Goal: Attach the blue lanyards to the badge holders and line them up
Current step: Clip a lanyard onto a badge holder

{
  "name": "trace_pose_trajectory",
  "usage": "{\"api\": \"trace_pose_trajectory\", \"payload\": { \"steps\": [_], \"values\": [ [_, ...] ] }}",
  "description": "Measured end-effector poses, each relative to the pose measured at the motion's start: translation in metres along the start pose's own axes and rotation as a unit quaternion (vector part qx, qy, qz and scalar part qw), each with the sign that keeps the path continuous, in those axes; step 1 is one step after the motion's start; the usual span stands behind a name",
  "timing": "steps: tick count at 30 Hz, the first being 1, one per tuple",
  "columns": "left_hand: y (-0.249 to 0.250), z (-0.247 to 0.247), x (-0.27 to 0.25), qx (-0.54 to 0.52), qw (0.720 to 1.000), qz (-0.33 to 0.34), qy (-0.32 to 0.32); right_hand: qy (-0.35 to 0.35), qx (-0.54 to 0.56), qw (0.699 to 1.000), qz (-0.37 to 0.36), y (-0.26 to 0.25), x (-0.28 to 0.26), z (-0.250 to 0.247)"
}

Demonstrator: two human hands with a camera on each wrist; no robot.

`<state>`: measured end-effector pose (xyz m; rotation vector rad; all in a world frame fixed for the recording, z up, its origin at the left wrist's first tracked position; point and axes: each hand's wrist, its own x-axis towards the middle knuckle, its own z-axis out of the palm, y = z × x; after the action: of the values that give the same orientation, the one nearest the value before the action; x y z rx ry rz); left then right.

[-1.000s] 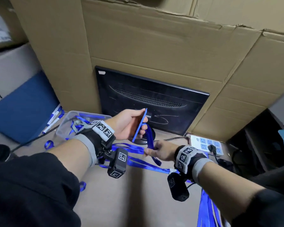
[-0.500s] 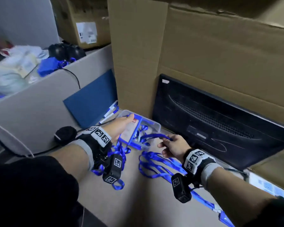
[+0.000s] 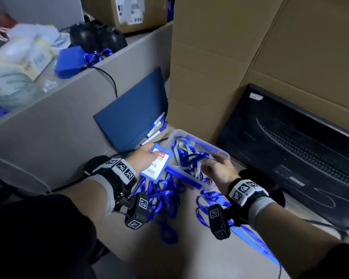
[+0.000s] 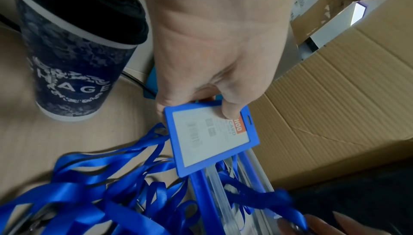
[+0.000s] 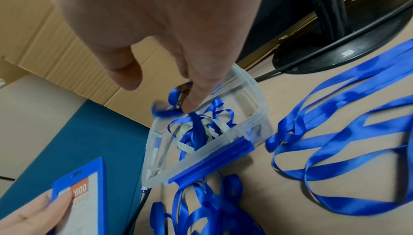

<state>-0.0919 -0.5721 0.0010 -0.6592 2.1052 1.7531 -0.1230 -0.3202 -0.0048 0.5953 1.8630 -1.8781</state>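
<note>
My left hand [image 3: 148, 157] grips a blue badge holder [image 3: 156, 165] with a white and red card in it, thumb pressed on its front [image 4: 212, 136], just left of a clear plastic box [image 3: 220, 153]. My right hand [image 3: 210, 161] is over the box and pinches the clip end of a blue lanyard [image 5: 196, 125] that rises out of it. More blue and grey lanyards lie tangled inside the box [image 5: 223, 148]. Loose blue lanyards [image 3: 161, 198] lie heaped on the desk in front of the box and to its right [image 5: 335, 124].
A black monitor [image 3: 290, 141] on a round stand [image 5: 346, 41] is at the right, with cardboard sheets [image 3: 220, 57] behind it. A blue folder [image 3: 133, 119] and pens [image 3: 155, 127] lie left of the box. A dark paper cup [image 4: 73, 72] stands near my left wrist.
The view has swung left. My left hand carried the badge holder from in front of the monitor down beside the box. My right hand moved to the box and took a lanyard end.
</note>
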Motion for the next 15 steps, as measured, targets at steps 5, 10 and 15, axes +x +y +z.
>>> {"api": "trace_pose_trajectory", "payload": {
  "steps": [5,10,15],
  "values": [
    [-0.016,-0.009,0.009,0.000,1.000,-0.017,-0.005,-0.010,0.003,1.000,0.008,0.007,-0.002,0.006],
    [-0.036,-0.011,-0.003,0.011,0.999,-0.019,-0.028,-0.032,-0.031,0.999,-0.009,0.017,-0.012,0.013],
    [-0.066,-0.021,-0.021,0.099,0.993,-0.041,-0.046,-0.115,-0.116,0.985,0.052,0.027,-0.031,0.020]
  ]
}}
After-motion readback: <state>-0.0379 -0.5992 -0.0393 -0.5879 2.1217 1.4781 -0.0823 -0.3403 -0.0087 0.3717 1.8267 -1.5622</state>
